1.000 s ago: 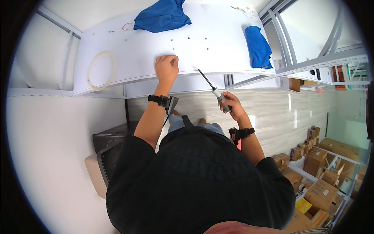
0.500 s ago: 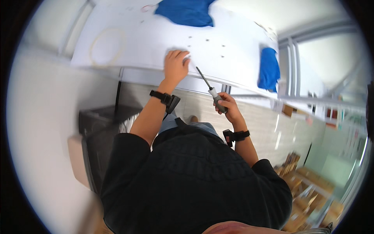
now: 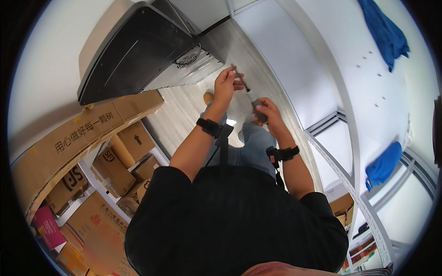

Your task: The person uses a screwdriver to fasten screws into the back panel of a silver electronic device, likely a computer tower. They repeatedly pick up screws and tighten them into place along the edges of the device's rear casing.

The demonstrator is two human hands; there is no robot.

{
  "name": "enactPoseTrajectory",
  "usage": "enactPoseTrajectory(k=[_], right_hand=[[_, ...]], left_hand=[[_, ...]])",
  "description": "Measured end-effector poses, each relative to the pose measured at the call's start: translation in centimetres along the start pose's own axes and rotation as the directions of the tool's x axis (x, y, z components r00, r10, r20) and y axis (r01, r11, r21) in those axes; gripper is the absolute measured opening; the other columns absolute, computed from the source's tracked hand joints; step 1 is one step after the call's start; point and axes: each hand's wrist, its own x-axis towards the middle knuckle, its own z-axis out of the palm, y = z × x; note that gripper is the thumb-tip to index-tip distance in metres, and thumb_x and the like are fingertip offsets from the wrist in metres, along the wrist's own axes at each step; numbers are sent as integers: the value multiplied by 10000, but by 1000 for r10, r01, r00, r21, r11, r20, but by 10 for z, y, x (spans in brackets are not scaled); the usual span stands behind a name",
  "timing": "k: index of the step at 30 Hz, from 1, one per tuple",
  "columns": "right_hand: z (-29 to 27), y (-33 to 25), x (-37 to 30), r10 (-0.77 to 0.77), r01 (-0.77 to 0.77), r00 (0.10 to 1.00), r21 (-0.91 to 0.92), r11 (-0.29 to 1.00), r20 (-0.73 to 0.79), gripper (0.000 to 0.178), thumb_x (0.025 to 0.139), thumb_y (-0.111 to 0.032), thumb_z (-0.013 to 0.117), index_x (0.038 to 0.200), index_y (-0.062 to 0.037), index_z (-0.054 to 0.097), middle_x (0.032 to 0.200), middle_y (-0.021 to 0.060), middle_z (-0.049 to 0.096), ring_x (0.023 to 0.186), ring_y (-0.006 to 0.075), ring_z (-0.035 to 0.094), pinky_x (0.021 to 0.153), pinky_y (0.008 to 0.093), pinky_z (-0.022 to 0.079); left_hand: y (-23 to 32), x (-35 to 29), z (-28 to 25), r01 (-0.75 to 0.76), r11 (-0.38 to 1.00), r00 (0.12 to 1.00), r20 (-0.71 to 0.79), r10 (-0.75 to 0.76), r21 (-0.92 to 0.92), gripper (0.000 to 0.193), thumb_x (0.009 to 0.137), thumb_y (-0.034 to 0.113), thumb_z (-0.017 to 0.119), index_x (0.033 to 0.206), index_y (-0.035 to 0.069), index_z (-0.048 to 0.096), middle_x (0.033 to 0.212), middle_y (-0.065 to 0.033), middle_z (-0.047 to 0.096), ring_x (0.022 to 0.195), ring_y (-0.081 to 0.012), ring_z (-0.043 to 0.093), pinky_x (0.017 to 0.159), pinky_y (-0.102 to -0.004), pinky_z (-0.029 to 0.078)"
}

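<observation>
My right hand [image 3: 268, 113] is closed round the grey handle of a screwdriver [image 3: 260, 112]. From it the thin dark shaft [image 3: 242, 80] slants up and left, its pale collar hard to make out against the floor. At the tip of the shaft, the thumb and a finger of my left hand [image 3: 226, 86] are pinched together. Its other fingertips lie along or behind the shaft. Whether a small piece sits in that pinch is too small to tell. Both hands are over the floor, in front of my legs, with a black strap device on each wrist.
Several small dark parts [image 3: 380, 74] lie on the white table [image 3: 354, 83] to the right, with blue cloths [image 3: 384, 34] near them. A black box-shaped unit [image 3: 138, 50] stands at the far left. Cardboard boxes [image 3: 92, 124] fill a shelf at the left.
My view has swung left, so the table now shows at the right and the boxes at the left. My left hand has come from the tabletop to the screwdriver's tip.
</observation>
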Motion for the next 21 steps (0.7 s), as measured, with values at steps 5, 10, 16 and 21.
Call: enactPoseTrajectory(k=[5,10,16,21], right_hand=[[23,58,78,15,-16,994,10,1000,105,285,903,-154,536,1166,-56,487,863,78,603,656,134,582,532,250,422],[10,95,169,-91,108,958,-46,993,271,330,908,-154,523,1213,-44,460,933,89,626,756,145,585,662,267,455],[-17,111,254,-207,292,869,-128,948,448,409,892,-200,598,1232,-26,454,991,90,638,927,151,574,833,297,416],[-32,123,287,-310,443,801,-160,882,512,497,861,-178,634,1283,-27,421,962,88,651,904,140,580,804,278,419]], left_hand=[[-44,51,-65,38,999,999,-29,-37,8,289,1008,173,396,1222,35,532,950,-113,670,737,-189,670,663,-298,550],[-79,128,-102,-126,992,991,44,126,-7,278,996,155,422,1229,48,529,872,-97,677,643,-157,660,570,-254,531],[-97,196,-135,-218,975,948,227,222,-43,289,972,107,435,1226,-1,522,920,-137,680,677,-211,695,511,-235,529],[-101,212,-147,-298,943,891,311,330,-146,253,959,81,467,1174,-19,553,923,-121,665,694,-215,701,503,-232,534]])
